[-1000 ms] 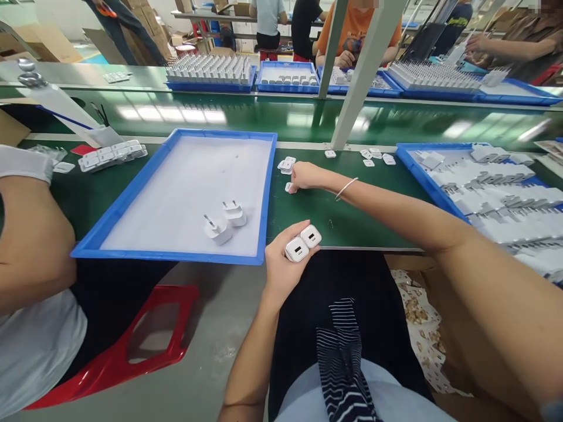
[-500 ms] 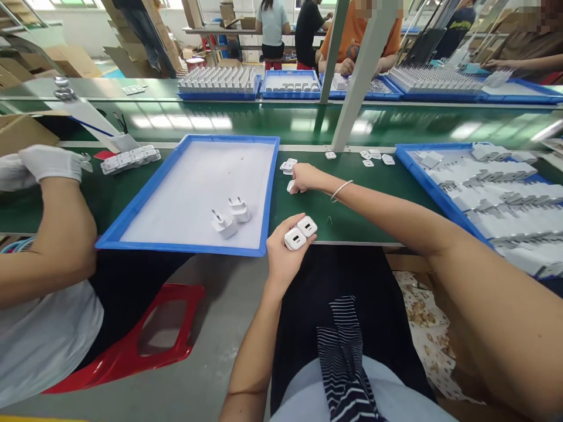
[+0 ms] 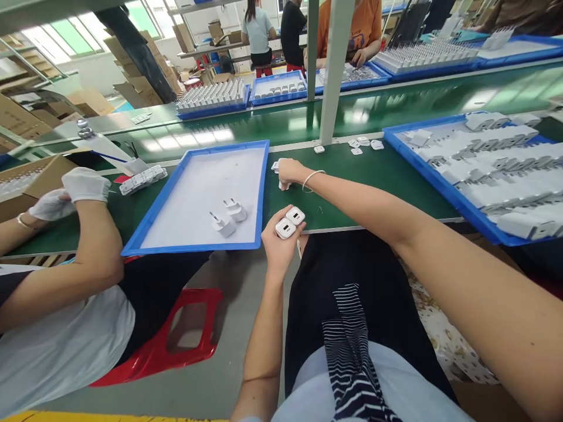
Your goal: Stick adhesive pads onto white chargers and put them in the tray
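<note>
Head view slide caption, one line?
Left hand holding two white chargers beside a blue-rimmed tray, right hand at small white pieces.

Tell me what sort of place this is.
Probably a factory assembly line: a long green workbench, blue trays holding white plug adapters, and a white-gloved co-worker seated alongside.

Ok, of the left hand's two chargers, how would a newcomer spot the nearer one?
Find the blue-rimmed tray holding just two plugs. Past its near right corner, the left hand grips two white USB chargers, ports facing the camera. Pick the lower-left charger; its neighbour sits higher and further right.
</note>
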Action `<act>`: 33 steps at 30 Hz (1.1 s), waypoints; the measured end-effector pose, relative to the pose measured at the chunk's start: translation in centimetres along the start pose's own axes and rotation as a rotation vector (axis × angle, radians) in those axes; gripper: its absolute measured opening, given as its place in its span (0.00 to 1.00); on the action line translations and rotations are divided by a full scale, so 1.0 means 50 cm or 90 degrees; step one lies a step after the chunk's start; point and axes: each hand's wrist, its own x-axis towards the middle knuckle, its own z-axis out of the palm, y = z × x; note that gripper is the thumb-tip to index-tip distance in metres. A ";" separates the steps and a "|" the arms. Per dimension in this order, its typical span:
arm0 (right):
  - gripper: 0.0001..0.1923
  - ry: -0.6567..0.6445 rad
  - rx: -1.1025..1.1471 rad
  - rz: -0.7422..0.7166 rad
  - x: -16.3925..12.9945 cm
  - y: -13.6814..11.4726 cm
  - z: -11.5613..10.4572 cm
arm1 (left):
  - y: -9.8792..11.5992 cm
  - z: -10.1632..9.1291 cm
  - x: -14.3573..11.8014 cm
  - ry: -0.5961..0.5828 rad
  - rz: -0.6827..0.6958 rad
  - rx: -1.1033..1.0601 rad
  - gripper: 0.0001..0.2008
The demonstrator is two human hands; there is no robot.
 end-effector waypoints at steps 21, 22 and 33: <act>0.17 0.287 0.503 -0.147 -0.409 0.148 0.022 | 0.115 0.087 -0.021 -0.193 -0.038 -0.159 0.23; 0.18 0.257 0.499 -0.155 -0.412 0.155 0.018 | 0.120 0.088 -0.023 -0.188 -0.041 -0.149 0.22; 0.22 0.190 0.345 -0.232 -0.472 0.176 -0.011 | 0.139 0.079 -0.030 -0.168 -0.025 -0.067 0.21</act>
